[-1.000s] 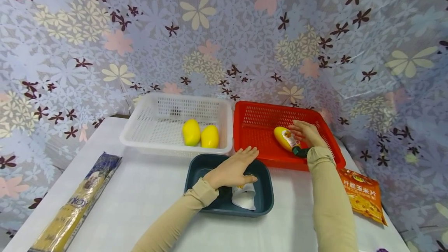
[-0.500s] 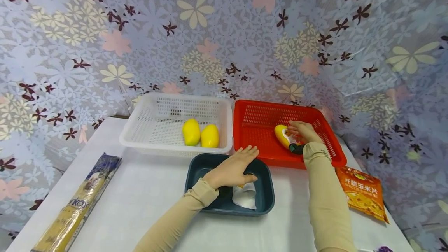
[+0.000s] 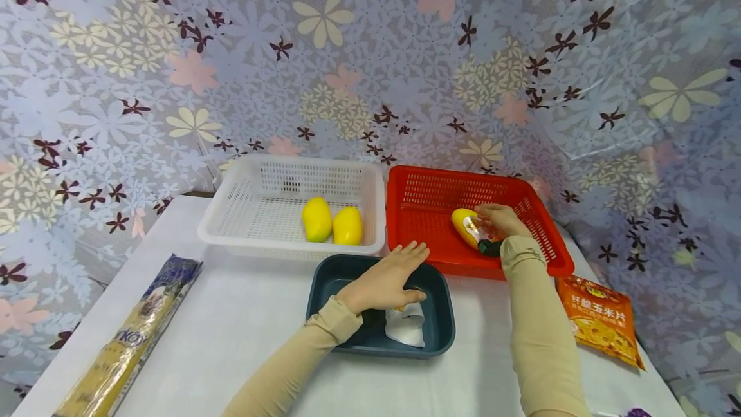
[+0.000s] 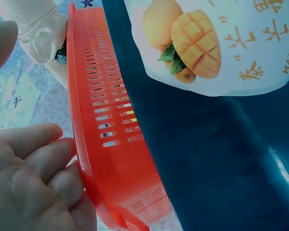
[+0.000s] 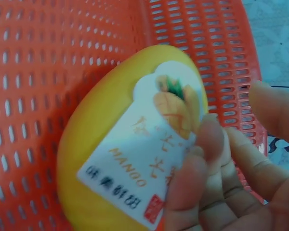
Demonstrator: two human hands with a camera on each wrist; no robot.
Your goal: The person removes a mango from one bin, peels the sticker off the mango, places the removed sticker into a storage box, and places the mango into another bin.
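A yellow mango [image 3: 462,220] lies in the red basket [image 3: 417,268]. Its white label [image 5: 135,163], printed with a mango picture, is on the skin. Fingertips of my right hand [image 3: 502,221] press the label's edge, while the thumb is held apart from the fruit in the right wrist view. Over the dark blue tray [image 3: 399,351] my left hand [image 3: 382,282] is spread palm down; whether it touches anything beneath is hidden. A curled white label piece [image 3: 405,327] sits in that tray, and its mango print [image 4: 195,43] shows in the left wrist view.
Two more mangoes [image 3: 317,219] lie in the white basket [image 3: 278,244], left of the red one. A long pasta packet [image 3: 124,340] is at the table's left side. An orange snack bag [image 3: 602,320] lies at the right, with a small purple item [image 3: 639,412] near the front edge.
My right hand has shifted slightly left and lower over the mango, and its fingers have moved along the label. The left hand has stayed over the tray.
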